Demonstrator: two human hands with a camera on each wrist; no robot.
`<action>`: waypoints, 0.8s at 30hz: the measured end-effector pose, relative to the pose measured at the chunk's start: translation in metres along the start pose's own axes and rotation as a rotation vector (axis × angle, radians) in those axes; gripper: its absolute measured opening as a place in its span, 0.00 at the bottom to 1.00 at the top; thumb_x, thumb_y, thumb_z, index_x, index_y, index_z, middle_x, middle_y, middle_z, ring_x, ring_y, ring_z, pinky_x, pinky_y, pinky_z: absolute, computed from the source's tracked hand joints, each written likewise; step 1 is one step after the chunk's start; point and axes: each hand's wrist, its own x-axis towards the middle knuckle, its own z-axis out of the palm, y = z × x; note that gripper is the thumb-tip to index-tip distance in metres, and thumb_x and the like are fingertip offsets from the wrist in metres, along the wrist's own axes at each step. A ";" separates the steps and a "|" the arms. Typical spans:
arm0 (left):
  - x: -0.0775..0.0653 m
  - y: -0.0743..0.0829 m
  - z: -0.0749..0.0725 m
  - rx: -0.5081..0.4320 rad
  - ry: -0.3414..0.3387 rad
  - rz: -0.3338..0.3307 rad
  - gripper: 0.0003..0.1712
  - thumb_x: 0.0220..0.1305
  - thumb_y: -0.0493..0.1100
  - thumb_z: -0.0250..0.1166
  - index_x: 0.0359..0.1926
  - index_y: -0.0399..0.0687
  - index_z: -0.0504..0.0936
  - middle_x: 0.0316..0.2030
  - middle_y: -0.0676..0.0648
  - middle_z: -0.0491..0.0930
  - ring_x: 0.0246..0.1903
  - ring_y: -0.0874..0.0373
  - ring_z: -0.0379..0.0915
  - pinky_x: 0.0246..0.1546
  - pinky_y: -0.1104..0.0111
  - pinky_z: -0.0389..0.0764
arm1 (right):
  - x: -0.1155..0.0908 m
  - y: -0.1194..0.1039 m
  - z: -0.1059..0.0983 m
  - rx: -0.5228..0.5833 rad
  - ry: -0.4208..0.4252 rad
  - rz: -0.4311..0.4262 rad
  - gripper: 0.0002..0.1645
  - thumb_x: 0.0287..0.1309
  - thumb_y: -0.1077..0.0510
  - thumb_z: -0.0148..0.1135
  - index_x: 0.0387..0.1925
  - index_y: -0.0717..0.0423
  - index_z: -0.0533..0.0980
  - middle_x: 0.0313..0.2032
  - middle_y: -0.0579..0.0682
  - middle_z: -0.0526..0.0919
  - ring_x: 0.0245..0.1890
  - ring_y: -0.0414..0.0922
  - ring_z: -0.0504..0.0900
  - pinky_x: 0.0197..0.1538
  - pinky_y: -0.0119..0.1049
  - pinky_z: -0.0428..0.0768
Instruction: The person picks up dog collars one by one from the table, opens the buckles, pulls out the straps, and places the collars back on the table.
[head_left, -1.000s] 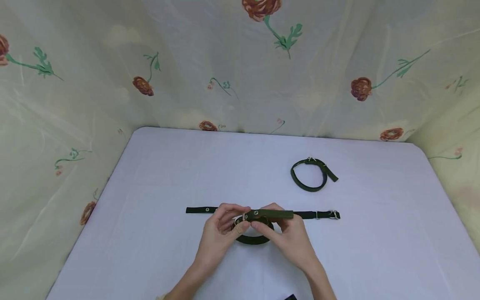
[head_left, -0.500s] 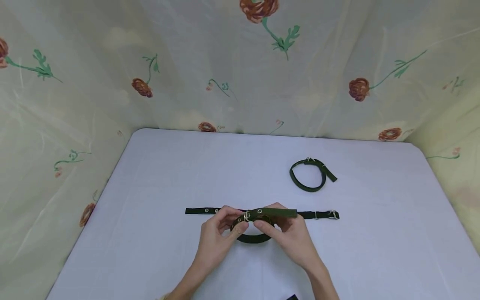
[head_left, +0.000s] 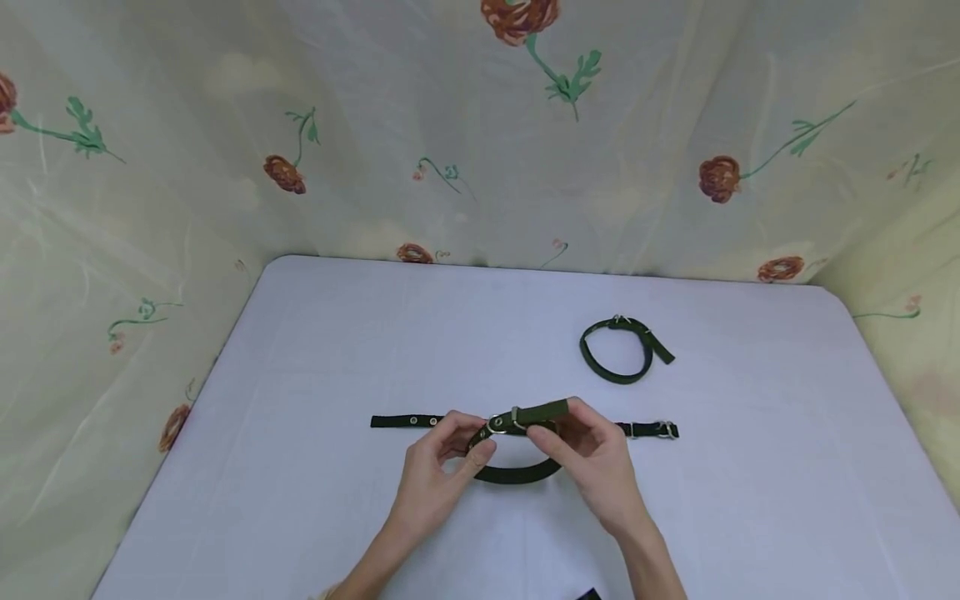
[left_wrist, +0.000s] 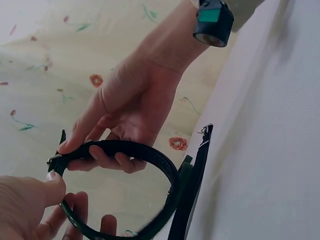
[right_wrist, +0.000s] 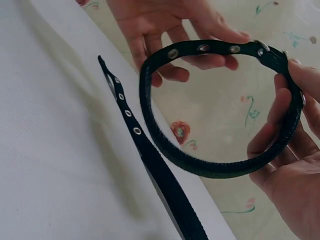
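Note:
Both hands hold a dark green collar [head_left: 517, 475] with metal eyelets, bent into a ring above the table. My left hand [head_left: 442, 458] pinches its eyelet strap beside the buckle [head_left: 497, 424], thumb in front and fingers behind. My right hand [head_left: 600, 475] pinches the other side near a metal keeper loop [head_left: 516, 417], and the strap's free end [head_left: 547, 411] reaches its fingertips. In the right wrist view, the collar's strap [right_wrist: 215, 170] forms a full ring, with several eyelets along the left hand's side.
Behind the hands a second collar [head_left: 647, 430] lies stretched flat, its middle partly hidden. Farther back on the right rests a buckled, looped collar [head_left: 619, 379]. A small black object [head_left: 589, 594] shows at the bottom edge of the white table [head_left: 315, 350]. Flowered cloth [head_left: 480, 125] hangs around.
My right hand has shifted right and now pinches near the strap's free end, which earlier stuck out past it. The ring has widened and the keeper loop shows apart from the buckle. My left hand stays put.

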 end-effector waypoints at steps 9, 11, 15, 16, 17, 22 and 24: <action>-0.001 -0.001 -0.002 -0.017 0.002 0.092 0.10 0.73 0.42 0.72 0.51 0.47 0.84 0.42 0.45 0.91 0.40 0.66 0.87 0.50 0.70 0.86 | -0.001 -0.001 0.002 -0.001 -0.012 -0.008 0.12 0.71 0.65 0.69 0.53 0.63 0.80 0.46 0.41 0.88 0.46 0.38 0.86 0.52 0.28 0.85; 0.000 -0.001 -0.002 -0.018 0.010 0.096 0.10 0.73 0.42 0.72 0.51 0.47 0.84 0.40 0.45 0.92 0.40 0.65 0.89 0.50 0.70 0.87 | 0.000 -0.001 0.000 0.024 0.036 -0.015 0.11 0.71 0.67 0.68 0.52 0.65 0.80 0.46 0.42 0.88 0.46 0.37 0.87 0.52 0.28 0.86; 0.000 0.000 -0.003 -0.028 0.003 0.089 0.10 0.73 0.40 0.71 0.52 0.46 0.83 0.40 0.44 0.92 0.41 0.60 0.89 0.50 0.69 0.87 | 0.000 -0.001 -0.002 0.059 0.070 -0.021 0.10 0.71 0.69 0.67 0.51 0.66 0.80 0.45 0.42 0.87 0.45 0.35 0.86 0.52 0.27 0.86; -0.001 0.000 -0.003 -0.029 -0.002 0.091 0.10 0.74 0.40 0.71 0.52 0.46 0.83 0.41 0.44 0.92 0.42 0.60 0.89 0.50 0.70 0.87 | 0.000 -0.001 -0.002 0.060 0.065 -0.022 0.11 0.70 0.69 0.68 0.51 0.66 0.80 0.45 0.42 0.87 0.45 0.35 0.86 0.52 0.27 0.85; -0.001 0.000 -0.004 -0.029 -0.006 0.094 0.10 0.74 0.40 0.70 0.53 0.46 0.83 0.41 0.44 0.92 0.42 0.60 0.89 0.50 0.70 0.87 | 0.000 -0.001 -0.002 0.059 0.057 -0.022 0.11 0.70 0.69 0.68 0.52 0.66 0.80 0.45 0.42 0.87 0.45 0.35 0.86 0.52 0.27 0.85; -0.001 0.000 -0.004 -0.035 -0.034 0.096 0.10 0.77 0.43 0.68 0.54 0.46 0.83 0.42 0.43 0.92 0.43 0.63 0.88 0.47 0.72 0.84 | 0.000 0.001 0.003 0.022 -0.007 -0.017 0.12 0.71 0.66 0.69 0.52 0.64 0.80 0.45 0.41 0.88 0.45 0.36 0.85 0.51 0.27 0.84; -0.001 0.000 -0.004 -0.041 -0.040 0.080 0.10 0.78 0.44 0.67 0.54 0.47 0.83 0.42 0.42 0.92 0.43 0.62 0.88 0.46 0.72 0.83 | 0.000 0.002 0.006 -0.001 -0.041 -0.020 0.12 0.71 0.65 0.69 0.52 0.63 0.81 0.45 0.41 0.89 0.45 0.37 0.85 0.51 0.28 0.84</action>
